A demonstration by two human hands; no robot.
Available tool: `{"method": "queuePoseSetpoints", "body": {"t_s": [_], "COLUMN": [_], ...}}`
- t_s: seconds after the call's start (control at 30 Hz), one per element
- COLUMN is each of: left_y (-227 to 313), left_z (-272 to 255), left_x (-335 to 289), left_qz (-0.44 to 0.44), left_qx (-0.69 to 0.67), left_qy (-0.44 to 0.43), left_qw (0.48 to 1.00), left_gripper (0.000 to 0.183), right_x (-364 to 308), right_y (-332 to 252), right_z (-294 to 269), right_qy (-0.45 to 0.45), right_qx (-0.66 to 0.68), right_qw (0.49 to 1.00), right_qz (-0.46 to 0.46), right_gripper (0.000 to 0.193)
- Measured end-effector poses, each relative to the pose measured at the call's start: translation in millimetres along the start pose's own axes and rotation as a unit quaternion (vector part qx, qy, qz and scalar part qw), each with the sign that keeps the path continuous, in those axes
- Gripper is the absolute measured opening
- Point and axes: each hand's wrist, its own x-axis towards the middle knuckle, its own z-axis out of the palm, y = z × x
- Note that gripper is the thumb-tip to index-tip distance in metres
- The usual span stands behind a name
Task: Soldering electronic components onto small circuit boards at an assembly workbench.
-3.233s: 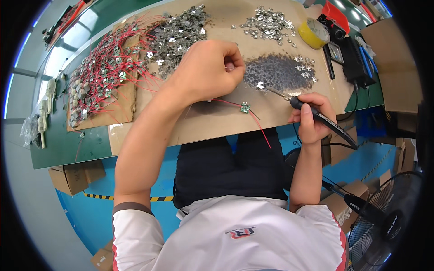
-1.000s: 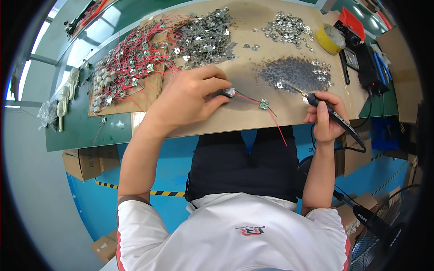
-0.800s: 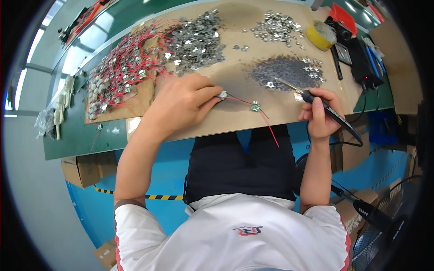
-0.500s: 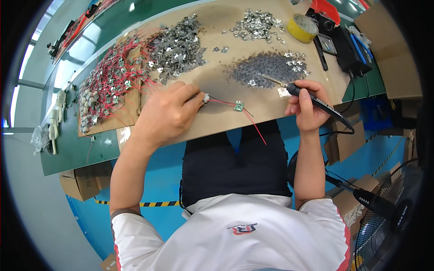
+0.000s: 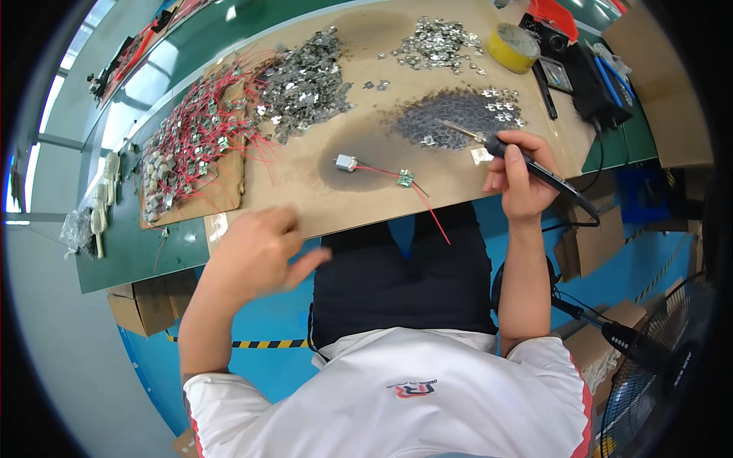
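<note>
My right hand (image 5: 527,179) is closed around the black handle of a soldering iron (image 5: 548,177), whose metal tip points left over a bed of small dark discs (image 5: 439,118). My left hand (image 5: 267,252), slightly blurred, is off the table's front edge with thumb and fingers apart, holding nothing. On the brown board between my hands lies a small silver block (image 5: 346,162). A red wire joins it to a small green circuit board (image 5: 405,178), from which a longer red wire (image 5: 434,217) reaches past the front edge.
At left, wired circuit boards (image 5: 202,122) lie heaped on cardboard. Metal pieces form a dark heap (image 5: 305,84) and a shiny one (image 5: 439,43). Yellow tape (image 5: 512,48) and a black soldering station (image 5: 607,91) stand at the back right. A fan (image 5: 657,366) is low right.
My left hand has let go of the silver block and drawn back toward me, its fingers spreading. The block now lies on the board. My right hand has barely moved.
</note>
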Motion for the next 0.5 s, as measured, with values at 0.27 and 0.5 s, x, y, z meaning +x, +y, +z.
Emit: {"method": "queuePoseSetpoints", "body": {"t_s": [0.27, 0.5], "left_y": [10, 0], "left_z": [-18, 6], "left_x": [26, 138], "left_qz": [-0.128, 0.064], "left_qx": [-0.178, -0.24], "left_qy": [0.004, 0.059], "left_qw": [0.976, 0.967], "left_gripper": [0.016, 0.021], "right_x": [9, 13], "right_y": [-4, -3], "right_z": [12, 14], "right_qy": [-0.074, -0.101], "right_qx": [-0.084, -0.067], "right_qw": [0.994, 0.991], "right_qz": [-0.018, 0.049], "right_gripper": [0.024, 0.021]}}
